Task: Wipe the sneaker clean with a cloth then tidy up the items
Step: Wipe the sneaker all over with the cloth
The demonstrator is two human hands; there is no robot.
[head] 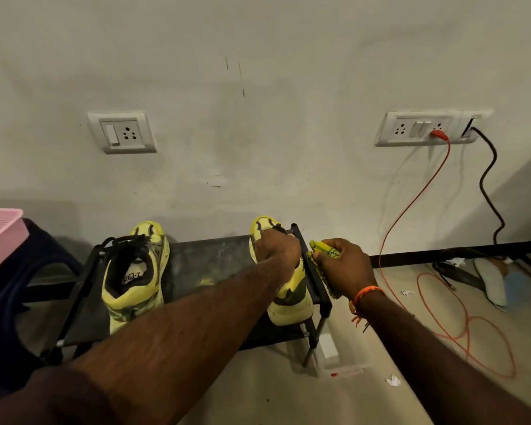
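Note:
Two yellow-green sneakers stand on the top shelf of a low black shoe rack [209,262] against the wall. The left sneaker [135,277] has black laces and its opening faces me. My left hand [278,248] reaches across and grips the right sneaker [292,299] at its tongue, covering the middle of the shoe. To the right of the rack's end bar, my right hand [344,266] holds a bunched yellow-green cloth with dark lines [322,251], part of it hanging down below my fingers.
A pink basket [0,231] sits on a dark blue stool [22,289] at the left. Red cable [460,317] coils on the floor at the right, beside a black cable [488,185] from the wall socket. Paper scraps and a sandal [491,280] lie on the floor.

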